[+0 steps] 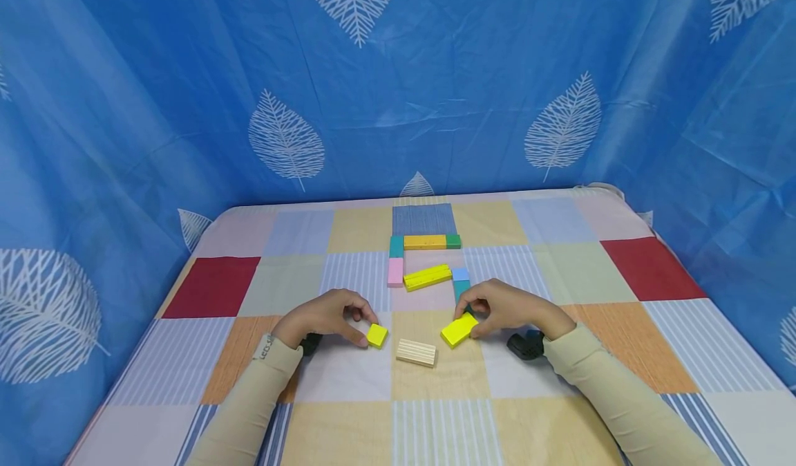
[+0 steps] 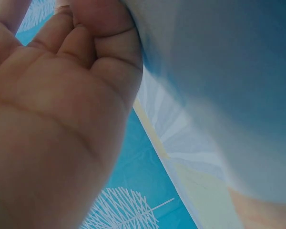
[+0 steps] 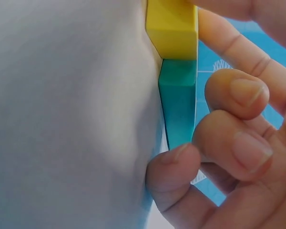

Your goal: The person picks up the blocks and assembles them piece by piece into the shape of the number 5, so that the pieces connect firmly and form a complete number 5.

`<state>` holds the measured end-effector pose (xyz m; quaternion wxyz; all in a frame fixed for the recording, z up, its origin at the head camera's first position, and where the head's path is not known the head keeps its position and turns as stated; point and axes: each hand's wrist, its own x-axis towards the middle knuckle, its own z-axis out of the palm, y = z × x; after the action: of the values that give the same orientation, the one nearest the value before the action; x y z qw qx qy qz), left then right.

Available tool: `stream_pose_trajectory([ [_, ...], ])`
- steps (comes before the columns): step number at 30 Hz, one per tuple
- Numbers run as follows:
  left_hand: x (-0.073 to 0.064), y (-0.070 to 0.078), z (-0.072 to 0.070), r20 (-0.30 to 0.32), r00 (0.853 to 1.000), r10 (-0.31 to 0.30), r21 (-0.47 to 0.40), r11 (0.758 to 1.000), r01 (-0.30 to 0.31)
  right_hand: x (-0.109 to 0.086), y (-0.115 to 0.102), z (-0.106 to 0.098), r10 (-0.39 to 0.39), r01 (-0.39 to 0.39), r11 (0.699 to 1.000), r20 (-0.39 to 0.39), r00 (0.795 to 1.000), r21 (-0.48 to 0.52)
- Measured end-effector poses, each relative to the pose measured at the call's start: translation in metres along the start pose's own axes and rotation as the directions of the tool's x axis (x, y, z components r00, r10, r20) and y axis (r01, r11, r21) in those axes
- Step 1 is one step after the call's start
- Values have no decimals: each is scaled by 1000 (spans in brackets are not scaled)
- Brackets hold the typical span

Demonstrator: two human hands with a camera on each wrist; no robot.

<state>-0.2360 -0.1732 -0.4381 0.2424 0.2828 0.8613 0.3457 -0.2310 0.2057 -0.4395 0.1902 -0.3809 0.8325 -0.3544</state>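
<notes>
My left hand [image 1: 336, 316] pinches a small square yellow block [image 1: 376, 335] at its left side, between thumb and fingertip. That block does not show in the left wrist view, where the palm and curled fingers [image 2: 109, 47] fill the left side. To the right, my right hand [image 1: 506, 307] grips a larger yellow block [image 1: 459, 330] by its edges with thumb and forefinger. In the right wrist view, this yellow block [image 3: 172, 28] is at the top, beside a teal block [image 3: 178, 105]; the other fingers are curled near the teal one. A plain wooden block [image 1: 417, 352] lies between the hands.
Beyond the hands, a partial outline of blocks includes a pink block [image 1: 395, 272], an orange block [image 1: 425, 243], a green block [image 1: 453, 241] and a light blue block [image 1: 460, 274]. Yellow sticks [image 1: 428, 277] lie inside it. A blue curtain [image 1: 435, 106] hangs behind the patchwork-covered table [image 1: 336, 431].
</notes>
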Motion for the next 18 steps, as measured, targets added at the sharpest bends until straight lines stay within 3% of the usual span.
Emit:
stream_pose_trajectory([
  [18,0,-1,0,5,1000,20,4,1000,-20,0,1,0,-4,4,1000,-9,1000,2],
])
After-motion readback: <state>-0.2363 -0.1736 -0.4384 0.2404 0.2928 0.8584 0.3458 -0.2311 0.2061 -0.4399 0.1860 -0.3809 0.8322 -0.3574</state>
